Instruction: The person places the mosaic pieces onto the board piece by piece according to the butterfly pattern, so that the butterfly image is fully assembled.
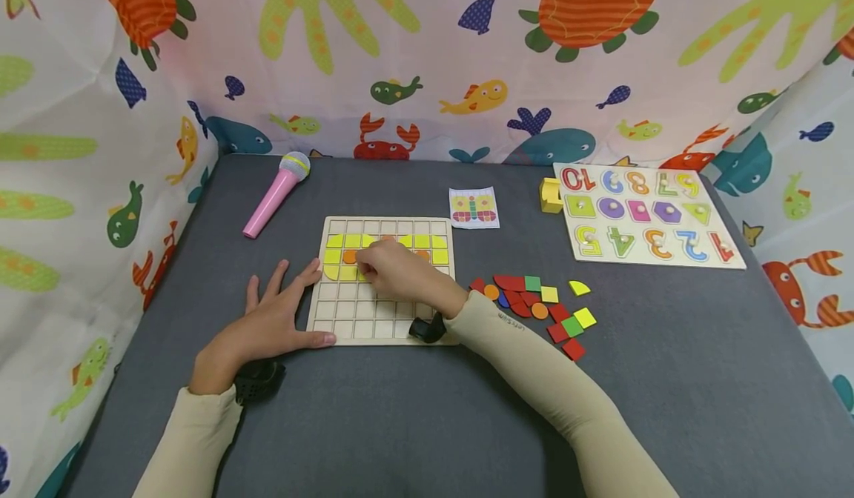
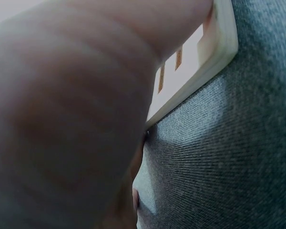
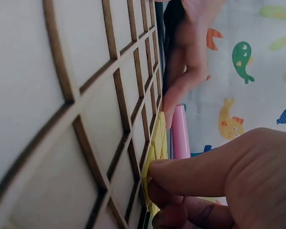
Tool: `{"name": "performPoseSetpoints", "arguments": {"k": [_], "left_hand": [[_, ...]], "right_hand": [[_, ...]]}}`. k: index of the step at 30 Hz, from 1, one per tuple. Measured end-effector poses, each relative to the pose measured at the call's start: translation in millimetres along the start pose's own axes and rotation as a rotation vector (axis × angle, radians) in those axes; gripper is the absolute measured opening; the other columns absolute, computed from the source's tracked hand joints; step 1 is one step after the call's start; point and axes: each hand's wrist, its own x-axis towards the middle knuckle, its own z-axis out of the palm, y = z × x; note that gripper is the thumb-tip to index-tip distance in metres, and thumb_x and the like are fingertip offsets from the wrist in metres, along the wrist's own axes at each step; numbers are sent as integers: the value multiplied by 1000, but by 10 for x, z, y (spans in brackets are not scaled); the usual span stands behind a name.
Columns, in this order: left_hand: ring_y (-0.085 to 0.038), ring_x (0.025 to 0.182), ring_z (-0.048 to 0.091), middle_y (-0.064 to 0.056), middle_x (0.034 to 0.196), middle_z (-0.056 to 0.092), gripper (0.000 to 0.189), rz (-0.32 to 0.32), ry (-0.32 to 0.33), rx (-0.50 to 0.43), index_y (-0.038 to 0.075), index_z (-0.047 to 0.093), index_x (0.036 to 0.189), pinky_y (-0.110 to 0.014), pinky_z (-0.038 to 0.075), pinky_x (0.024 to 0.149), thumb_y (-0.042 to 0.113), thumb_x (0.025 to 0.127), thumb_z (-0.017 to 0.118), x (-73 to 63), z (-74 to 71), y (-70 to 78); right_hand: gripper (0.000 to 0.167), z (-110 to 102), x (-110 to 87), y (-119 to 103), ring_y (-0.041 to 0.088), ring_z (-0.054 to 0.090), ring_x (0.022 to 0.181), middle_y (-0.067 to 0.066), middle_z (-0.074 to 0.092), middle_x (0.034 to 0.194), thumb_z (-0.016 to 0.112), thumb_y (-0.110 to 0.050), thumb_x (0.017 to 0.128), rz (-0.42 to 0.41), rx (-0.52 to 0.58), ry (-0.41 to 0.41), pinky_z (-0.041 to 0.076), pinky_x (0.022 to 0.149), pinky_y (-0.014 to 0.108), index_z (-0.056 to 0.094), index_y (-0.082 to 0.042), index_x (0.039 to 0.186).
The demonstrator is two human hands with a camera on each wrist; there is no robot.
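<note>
A wooden grid board (image 1: 363, 320) lies flat on the table. Yellow tiles (image 1: 334, 241) and a few orange discs (image 1: 350, 256) fill cells in its upper rows. My right hand (image 1: 410, 276) reaches over the board with curled fingers. In the right wrist view its thumb and finger pinch a yellow tile (image 3: 146, 172) at the grid; the fingers partly hide it. My left hand (image 1: 273, 320) lies spread at the board's left side, thumb at the lower left corner and a fingertip by the left edge. The left wrist view shows mostly forearm and a board corner (image 2: 200, 67).
Loose red, green, yellow, orange and blue pieces (image 1: 534, 301) lie right of the board. A butterfly pattern card (image 1: 474, 208) sits behind its upper right corner. Farther off are a pink toy microphone (image 1: 273, 198), a yellow block (image 1: 550, 196) and a number puzzle board (image 1: 640, 257).
</note>
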Motion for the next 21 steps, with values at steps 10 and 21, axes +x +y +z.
{"name": "performPoseSetpoints", "arguments": {"k": [10,21], "left_hand": [[-51,159,-13,-15,179,8,127,-11,-4,-1,12,20,172,-78,-20,113,70,80,85,-7,3,11],[-51,159,-12,-12,180,8,125,0,-4,4,12,21,172,-78,-19,113,70,80,85,9,26,-10]], "right_hand": [[13,-162,-249,-5,16,54,76,1,60,81,67,2,100,40,30,-23,44,73,27,71,-5,90],[4,-417,-811,190,16,59,80,-1,67,88,74,-4,99,108,96,78,53,74,30,77,-3,102]]}}
